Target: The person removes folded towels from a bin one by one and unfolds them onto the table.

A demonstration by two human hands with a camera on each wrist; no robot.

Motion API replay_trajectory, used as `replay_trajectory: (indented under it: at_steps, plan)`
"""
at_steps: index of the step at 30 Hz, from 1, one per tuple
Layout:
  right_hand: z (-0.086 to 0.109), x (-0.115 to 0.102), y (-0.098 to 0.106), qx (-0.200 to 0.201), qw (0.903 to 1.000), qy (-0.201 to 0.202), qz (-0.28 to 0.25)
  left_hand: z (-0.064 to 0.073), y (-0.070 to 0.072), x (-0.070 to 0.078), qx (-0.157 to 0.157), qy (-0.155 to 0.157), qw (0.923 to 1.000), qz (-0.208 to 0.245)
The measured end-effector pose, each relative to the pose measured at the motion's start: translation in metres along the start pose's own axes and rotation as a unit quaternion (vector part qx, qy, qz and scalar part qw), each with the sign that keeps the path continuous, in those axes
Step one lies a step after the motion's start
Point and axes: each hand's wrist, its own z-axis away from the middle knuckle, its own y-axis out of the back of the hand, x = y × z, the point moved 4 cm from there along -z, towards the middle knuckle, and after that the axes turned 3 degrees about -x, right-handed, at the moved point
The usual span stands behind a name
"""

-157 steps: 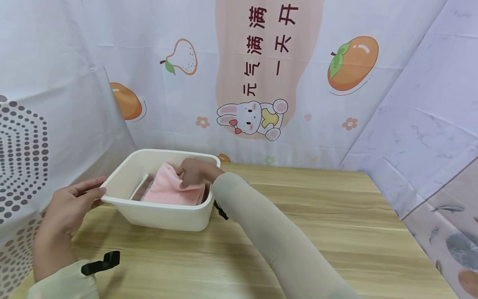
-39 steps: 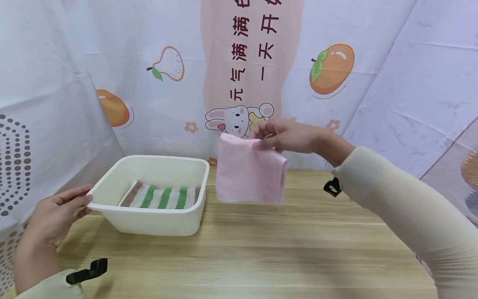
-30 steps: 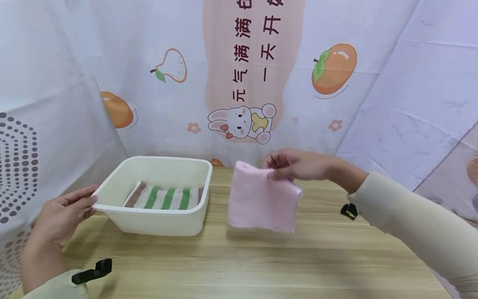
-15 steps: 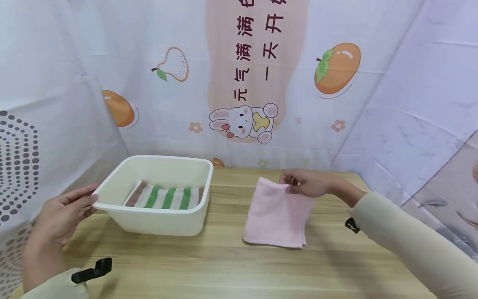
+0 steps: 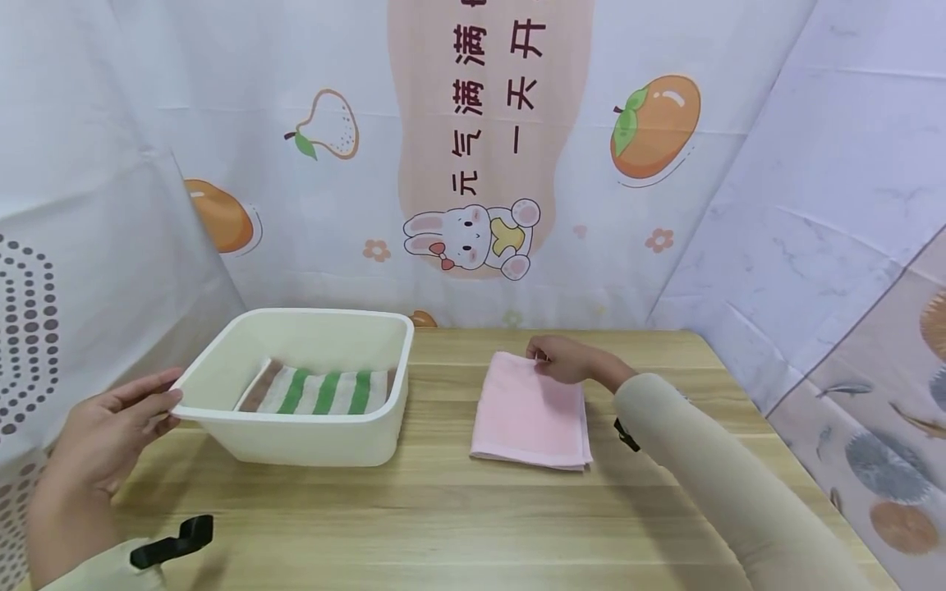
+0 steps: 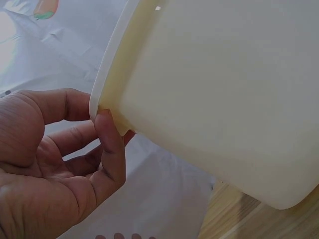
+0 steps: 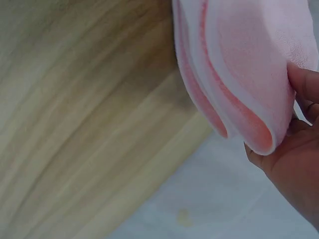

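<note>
A folded pink towel (image 5: pixel 526 417) lies over the wooden table right of the basin, its far edge pinched by my right hand (image 5: pixel 567 359). In the right wrist view, thumb and fingers of the right hand (image 7: pixel 294 149) grip the layered folds of the pink towel (image 7: pixel 249 64). My left hand (image 5: pixel 111 435) holds the left rim of a white plastic basin (image 5: pixel 310 435). The left wrist view has the left hand (image 6: pixel 65 159) pinching the rim of the basin (image 6: pixel 209 99). Inside the basin rests a striped towel (image 5: pixel 314 392) in green, white and brown.
The wooden table (image 5: pixel 414 525) runs back to a printed curtain (image 5: pixel 325 246) with fruit and a rabbit. More cloth hangs at the left and right sides. Both forearms wear light sleeves with black straps (image 5: pixel 173 546).
My right hand has lifted the pink towel from the basin, carried it right and lowered it to the table, uncovering the striped towel. The left hand keeps its hold on the rim.
</note>
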Motion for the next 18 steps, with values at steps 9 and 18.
replay_trajectory:
  at_steps: [9,18]
  plan:
    - [-0.011,0.023,-0.016,-0.006,0.9983,-0.058,-0.008,0.001,-0.001,0.0,-0.008,-0.008,0.9999,-0.011]
    - [-0.012,0.029,-0.023,0.012,0.9977,-0.063,-0.025,0.002,0.0,0.001,0.0,-0.008,0.9998,-0.017]
